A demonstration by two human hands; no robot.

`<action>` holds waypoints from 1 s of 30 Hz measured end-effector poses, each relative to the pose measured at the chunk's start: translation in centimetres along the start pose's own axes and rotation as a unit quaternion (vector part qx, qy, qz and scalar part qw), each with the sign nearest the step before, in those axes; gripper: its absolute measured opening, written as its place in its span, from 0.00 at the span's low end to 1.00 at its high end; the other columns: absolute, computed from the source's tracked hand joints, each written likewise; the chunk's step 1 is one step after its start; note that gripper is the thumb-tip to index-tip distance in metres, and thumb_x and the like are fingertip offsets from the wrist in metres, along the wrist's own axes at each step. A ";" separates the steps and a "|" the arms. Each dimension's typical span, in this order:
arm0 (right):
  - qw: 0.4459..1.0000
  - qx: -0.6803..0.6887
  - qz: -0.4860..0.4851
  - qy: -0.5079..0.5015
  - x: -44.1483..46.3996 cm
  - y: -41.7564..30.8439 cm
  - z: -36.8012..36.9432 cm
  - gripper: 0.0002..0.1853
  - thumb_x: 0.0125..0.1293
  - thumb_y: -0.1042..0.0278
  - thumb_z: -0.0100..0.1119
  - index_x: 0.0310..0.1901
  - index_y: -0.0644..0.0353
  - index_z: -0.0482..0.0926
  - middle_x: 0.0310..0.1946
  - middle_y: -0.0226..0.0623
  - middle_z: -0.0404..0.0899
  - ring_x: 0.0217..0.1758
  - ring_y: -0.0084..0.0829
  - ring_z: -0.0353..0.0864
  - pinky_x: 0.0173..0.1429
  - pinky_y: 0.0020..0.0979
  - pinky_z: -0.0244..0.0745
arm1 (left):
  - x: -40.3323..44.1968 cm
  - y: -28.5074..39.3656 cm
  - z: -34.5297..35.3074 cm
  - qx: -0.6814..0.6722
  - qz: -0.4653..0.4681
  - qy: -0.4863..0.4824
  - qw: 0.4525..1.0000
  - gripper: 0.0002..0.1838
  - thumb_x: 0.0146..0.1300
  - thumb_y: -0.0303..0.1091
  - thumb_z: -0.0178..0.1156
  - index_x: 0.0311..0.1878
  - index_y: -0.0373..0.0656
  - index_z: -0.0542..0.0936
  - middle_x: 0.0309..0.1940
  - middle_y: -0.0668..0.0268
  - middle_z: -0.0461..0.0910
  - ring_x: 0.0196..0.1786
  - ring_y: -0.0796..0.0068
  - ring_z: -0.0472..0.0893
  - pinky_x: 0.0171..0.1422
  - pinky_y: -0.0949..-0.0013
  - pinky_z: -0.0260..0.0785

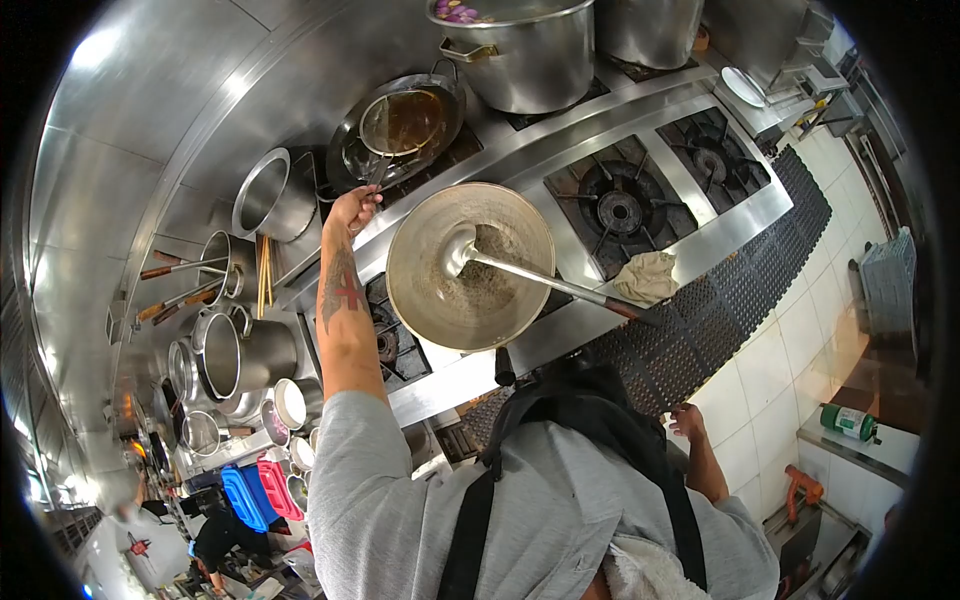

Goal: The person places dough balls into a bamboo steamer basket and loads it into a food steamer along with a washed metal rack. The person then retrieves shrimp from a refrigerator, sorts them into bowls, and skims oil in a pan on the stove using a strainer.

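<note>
My left hand (pixel 355 208) reaches to the back of the stove, its fingers closed round the handle of a round strainer (pixel 403 122). The strainer rests over a dark wok (pixel 348 125), and brown liquid shows in or beneath its mesh. In front stands a large pale wok (pixel 415 240), its inside coated with brown residue. A long-handled ladle (pixel 540 278) lies in it, with the dark handle end sticking out past the rim to the right. Low at my right side hangs my right hand (pixel 688 422), holding nothing, with loosely bent fingers apart.
A big stockpot (pixel 535 55) stands at the back, beside another tall pot (pixel 648 30). Gas burners (pixel 620 205) and a crumpled cloth (pixel 646 277) are on the right. To the left are a metal pot (pixel 270 195), utensils and several pans. A black mat (pixel 690 345) covers the floor.
</note>
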State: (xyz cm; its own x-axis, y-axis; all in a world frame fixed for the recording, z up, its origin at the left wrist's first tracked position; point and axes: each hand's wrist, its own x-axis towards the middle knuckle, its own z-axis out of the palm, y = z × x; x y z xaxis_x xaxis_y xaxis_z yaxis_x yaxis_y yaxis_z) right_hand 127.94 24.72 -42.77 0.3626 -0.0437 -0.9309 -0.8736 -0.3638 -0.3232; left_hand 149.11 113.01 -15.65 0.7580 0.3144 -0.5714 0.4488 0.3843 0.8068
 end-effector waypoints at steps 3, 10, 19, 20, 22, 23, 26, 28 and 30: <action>0.996 -0.084 -0.035 0.014 -0.3 -0.5 0.7 0.13 0.69 0.67 0.49 0.53 0.54 0.76 0.34 0.32 0.79 0.30 0.32 0.80 0.33 0.37 0.74 | -1.5 -0.2 -0.2 0.041 0.029 -0.040 0.998 0.13 0.77 0.32 0.43 0.56 0.35 0.71 0.33 0.63 0.76 0.19 0.87 0.63 0.13 0.83 0.50; 0.962 -0.185 -0.191 -0.057 4.8 4.1 -0.1 0.16 0.70 0.68 0.46 0.56 0.56 0.76 0.37 0.32 0.81 0.31 0.31 0.81 0.33 0.37 0.76 | -7.3 0.2 -1.9 0.073 -0.007 -0.059 0.996 0.14 0.77 0.33 0.43 0.56 0.36 0.73 0.33 0.64 0.77 0.19 0.87 0.61 0.15 0.84 0.51; 0.958 -0.211 -0.190 -0.029 6.4 5.9 0.8 0.14 0.69 0.67 0.47 0.53 0.56 0.77 0.39 0.33 0.83 0.30 0.29 0.81 0.31 0.33 0.77 | -13.4 -0.7 -4.4 0.054 0.025 -0.076 0.995 0.16 0.78 0.35 0.42 0.59 0.37 0.73 0.33 0.67 0.76 0.19 0.90 0.60 0.15 0.87 0.50; 0.983 -0.147 -0.110 -0.006 3.6 3.8 2.1 0.14 0.69 0.66 0.48 0.52 0.57 0.77 0.38 0.33 0.83 0.29 0.29 0.81 0.30 0.32 0.77 | -13.8 -0.5 -4.5 0.034 0.029 -0.077 0.996 0.16 0.78 0.34 0.42 0.58 0.36 0.73 0.32 0.65 0.77 0.19 0.90 0.61 0.14 0.86 0.52; 0.991 -0.118 -0.064 0.012 0.5 1.5 3.1 0.12 0.69 0.65 0.48 0.49 0.57 0.77 0.37 0.33 0.82 0.28 0.28 0.81 0.29 0.31 0.76 | -14.0 0.3 -4.7 0.021 0.044 -0.079 0.996 0.16 0.78 0.34 0.41 0.57 0.36 0.73 0.32 0.66 0.77 0.19 0.90 0.61 0.14 0.87 0.52; 0.987 -0.137 -0.079 0.005 0.5 1.4 3.1 0.12 0.68 0.65 0.49 0.49 0.57 0.77 0.36 0.33 0.82 0.28 0.28 0.80 0.28 0.31 0.76 | -14.1 1.1 -4.5 0.010 0.057 -0.083 0.995 0.16 0.78 0.34 0.41 0.57 0.35 0.73 0.32 0.67 0.78 0.19 0.90 0.61 0.14 0.87 0.52; 0.973 -0.194 -0.125 -0.017 0.1 1.0 3.2 0.12 0.67 0.65 0.51 0.49 0.57 0.77 0.33 0.32 0.81 0.27 0.28 0.80 0.27 0.30 0.76 | -15.1 5.2 -3.4 0.012 0.096 -0.069 0.993 0.15 0.78 0.33 0.42 0.57 0.35 0.74 0.32 0.66 0.78 0.18 0.90 0.62 0.14 0.86 0.52; 0.993 -0.100 -0.060 0.004 -2.0 -0.3 4.1 0.12 0.66 0.63 0.53 0.48 0.57 0.77 0.32 0.32 0.79 0.27 0.28 0.80 0.27 0.31 0.76 | -16.4 8.4 -2.0 -0.015 0.124 -0.053 0.991 0.15 0.78 0.32 0.42 0.57 0.35 0.73 0.32 0.65 0.78 0.19 0.89 0.62 0.14 0.86 0.52; 0.992 -0.096 -0.079 0.004 -1.3 0.4 4.5 0.09 0.67 0.64 0.51 0.45 0.55 0.76 0.30 0.31 0.77 0.26 0.27 0.78 0.27 0.31 0.75 | -17.5 11.1 -0.7 -0.054 0.150 -0.057 0.986 0.15 0.77 0.30 0.41 0.57 0.33 0.72 0.35 0.62 0.77 0.20 0.87 0.63 0.14 0.85 0.53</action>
State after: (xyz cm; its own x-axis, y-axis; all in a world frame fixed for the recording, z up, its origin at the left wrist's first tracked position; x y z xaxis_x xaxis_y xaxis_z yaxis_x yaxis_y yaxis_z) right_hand 125.66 28.84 -42.50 0.4927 0.0203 -0.8700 -0.7284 -0.5373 -0.4251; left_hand 140.51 112.35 3.15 0.9000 0.3306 -0.2841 0.1483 0.3807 0.9127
